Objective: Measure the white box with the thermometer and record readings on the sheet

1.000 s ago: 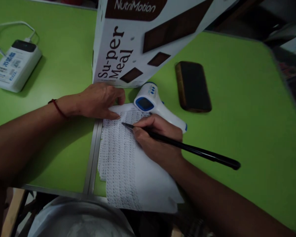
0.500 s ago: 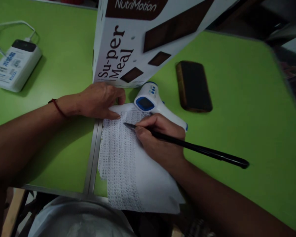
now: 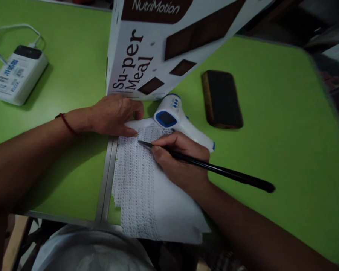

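Observation:
My right hand [image 3: 183,160] is closed around a long black pen [image 3: 228,172], its tip touching or just above the upper part of a sheet of paper [image 3: 177,207]. Rows of small, dense handwriting fill the left side of the sheet; the right side is blank. My left hand [image 3: 115,114] has its fingers curled at the paper's top left corner, thumb on the sheet, with a folded or rolled white edge between thumb and forefinger. A white and blue infrared thermometer [image 3: 183,126] lies across the top of the paper, just beyond my right hand.
A large white and brown box [image 3: 149,49] stands behind my hands. To the right lies a dark phone [image 3: 222,98] with a brown case. A white power bank [image 3: 18,75] with a cable sits at the left. A metal seam [image 3: 105,188] crosses the green table [image 3: 285,150].
My right hand and the pen have shifted slightly left across the paper. The sheet's lower part has moved a little left and up. My left hand stays in place.

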`<act>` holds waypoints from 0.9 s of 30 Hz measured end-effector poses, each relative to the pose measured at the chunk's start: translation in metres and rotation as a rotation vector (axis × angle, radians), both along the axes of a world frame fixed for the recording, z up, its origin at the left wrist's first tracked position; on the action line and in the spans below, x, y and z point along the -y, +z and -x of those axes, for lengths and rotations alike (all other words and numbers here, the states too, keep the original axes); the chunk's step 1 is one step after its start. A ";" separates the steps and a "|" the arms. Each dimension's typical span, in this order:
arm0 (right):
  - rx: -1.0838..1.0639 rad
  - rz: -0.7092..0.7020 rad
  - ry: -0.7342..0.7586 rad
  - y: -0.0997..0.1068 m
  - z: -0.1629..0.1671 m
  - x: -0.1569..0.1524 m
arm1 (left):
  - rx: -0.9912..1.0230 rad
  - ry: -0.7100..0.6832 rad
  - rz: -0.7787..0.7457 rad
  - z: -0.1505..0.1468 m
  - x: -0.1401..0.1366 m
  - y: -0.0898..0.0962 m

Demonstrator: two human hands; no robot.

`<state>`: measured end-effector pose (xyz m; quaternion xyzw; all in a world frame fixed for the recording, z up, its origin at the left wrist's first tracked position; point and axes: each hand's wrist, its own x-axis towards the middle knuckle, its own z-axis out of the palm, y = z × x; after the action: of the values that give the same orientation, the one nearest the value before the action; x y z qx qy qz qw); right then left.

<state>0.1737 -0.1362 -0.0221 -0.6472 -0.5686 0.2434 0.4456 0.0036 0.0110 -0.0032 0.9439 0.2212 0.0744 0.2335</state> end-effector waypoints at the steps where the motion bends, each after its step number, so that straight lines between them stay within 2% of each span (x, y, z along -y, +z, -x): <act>1: -0.005 0.003 0.009 0.000 0.000 0.000 | -0.001 0.003 0.003 0.000 0.000 0.000; 8: 0.010 0.045 0.043 0.001 0.001 0.002 | -0.027 0.018 -0.014 -0.002 0.002 0.003; 27: 0.022 0.018 0.002 -0.001 0.000 0.002 | -0.020 0.008 -0.029 -0.002 0.002 0.003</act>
<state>0.1738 -0.1386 -0.0227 -0.6532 -0.5718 0.2421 0.4333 0.0054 0.0094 -0.0005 0.9471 0.2261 0.0693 0.2172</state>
